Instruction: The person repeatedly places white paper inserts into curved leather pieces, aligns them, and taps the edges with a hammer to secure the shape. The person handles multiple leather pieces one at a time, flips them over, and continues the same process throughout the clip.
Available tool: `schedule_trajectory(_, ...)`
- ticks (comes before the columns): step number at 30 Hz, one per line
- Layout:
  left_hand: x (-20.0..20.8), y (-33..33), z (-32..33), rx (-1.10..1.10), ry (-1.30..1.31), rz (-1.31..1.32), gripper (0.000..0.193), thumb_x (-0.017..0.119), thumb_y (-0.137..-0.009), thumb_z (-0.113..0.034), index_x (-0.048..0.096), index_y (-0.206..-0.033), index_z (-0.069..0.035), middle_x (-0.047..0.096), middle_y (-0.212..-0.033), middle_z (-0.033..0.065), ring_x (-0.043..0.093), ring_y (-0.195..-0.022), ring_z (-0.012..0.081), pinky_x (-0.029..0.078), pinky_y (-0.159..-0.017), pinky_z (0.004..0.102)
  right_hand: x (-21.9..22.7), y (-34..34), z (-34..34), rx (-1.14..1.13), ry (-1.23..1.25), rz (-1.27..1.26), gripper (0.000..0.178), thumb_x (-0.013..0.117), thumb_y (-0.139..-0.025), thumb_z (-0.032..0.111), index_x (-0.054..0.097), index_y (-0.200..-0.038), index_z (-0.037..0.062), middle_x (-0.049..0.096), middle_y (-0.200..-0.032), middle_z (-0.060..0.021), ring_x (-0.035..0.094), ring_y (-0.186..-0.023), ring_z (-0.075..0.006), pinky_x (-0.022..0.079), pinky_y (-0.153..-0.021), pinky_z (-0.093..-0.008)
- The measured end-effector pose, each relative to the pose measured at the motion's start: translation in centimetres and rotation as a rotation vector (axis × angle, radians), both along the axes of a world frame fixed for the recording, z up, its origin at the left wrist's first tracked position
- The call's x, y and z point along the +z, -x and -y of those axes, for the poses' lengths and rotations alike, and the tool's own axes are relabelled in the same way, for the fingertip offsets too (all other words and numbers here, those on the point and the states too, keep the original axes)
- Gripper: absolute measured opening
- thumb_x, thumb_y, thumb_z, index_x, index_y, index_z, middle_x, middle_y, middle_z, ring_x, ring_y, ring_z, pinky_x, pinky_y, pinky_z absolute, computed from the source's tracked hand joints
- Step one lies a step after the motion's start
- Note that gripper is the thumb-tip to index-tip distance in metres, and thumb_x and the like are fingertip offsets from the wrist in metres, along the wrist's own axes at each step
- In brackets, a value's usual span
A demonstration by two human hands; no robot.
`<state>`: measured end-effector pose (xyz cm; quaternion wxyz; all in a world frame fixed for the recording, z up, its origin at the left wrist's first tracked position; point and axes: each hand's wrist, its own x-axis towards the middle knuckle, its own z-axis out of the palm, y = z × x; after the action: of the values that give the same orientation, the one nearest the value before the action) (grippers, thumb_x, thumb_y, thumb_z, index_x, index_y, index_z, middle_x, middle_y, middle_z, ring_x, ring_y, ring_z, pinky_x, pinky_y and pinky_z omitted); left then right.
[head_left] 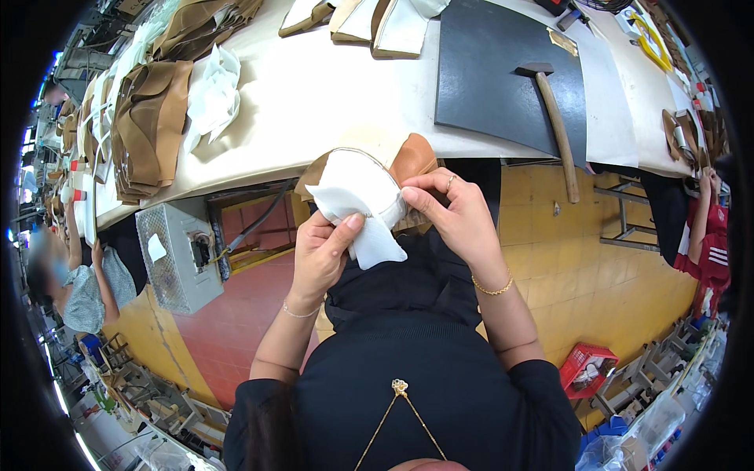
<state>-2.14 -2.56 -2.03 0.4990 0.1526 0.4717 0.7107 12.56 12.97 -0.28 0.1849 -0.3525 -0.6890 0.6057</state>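
Close in front of me, at the table's near edge, I hold what looks like a shoe upper (357, 184), with white lining facing me and brown and tan leather showing behind it. A curved seam or edge runs across it, and a loose white flap (381, 245) hangs from its lower end. My left hand (320, 255) grips the lower left of the lining, thumb on top. At the right edge my right hand (455, 212) pinches with thumb and forefinger; the other fingers are partly curled. Whatever lies behind the thumb tips is hidden.
Stacks of brown leather pieces (149, 125) and crumpled white lining (214, 96) lie on the cream table (306, 86) to the left. A wooden-handled hammer (556, 122) rests on a black board (495, 78), its handle overhanging the edge. A metal box (174, 255) stands below left. Co-workers sit at both sides.
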Motion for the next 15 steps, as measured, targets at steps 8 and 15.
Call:
schedule_trajectory(8, 0.9, 1.1, 1.0, -0.049, 0.044, 0.042, 0.029, 0.066, -0.096, -0.009, 0.060, -0.120, 0.006, 0.069, -0.108, 0.0118, 0.067, -0.097, 0.0149, 0.053, -0.087, 0.0287, -0.8, 0.2, -0.1, 0.115, 0.389, -0.140, 0.025, 0.073, -0.092, 0.024, 0.065, -0.092, -0.0002, 0.064, -0.084, 0.0000, 0.056, -0.079, -0.0058, 0.047, -0.072, -0.0227)
schedule_trajectory(15, 2.8, 1.8, 1.2, -0.163, 0.079, 0.066, 0.029, 0.071, -0.091, -0.008, 0.064, -0.116, 0.005, 0.070, -0.107, 0.0117, 0.067, -0.095, 0.0151, 0.055, -0.084, 0.0296, 0.9, 0.1, 0.4, 0.160, -0.039, -0.021, 0.022, 0.070, -0.094, 0.021, 0.061, -0.089, 0.0020, 0.060, -0.084, 0.0014, 0.052, -0.080, -0.0065, 0.045, -0.074, -0.0231)
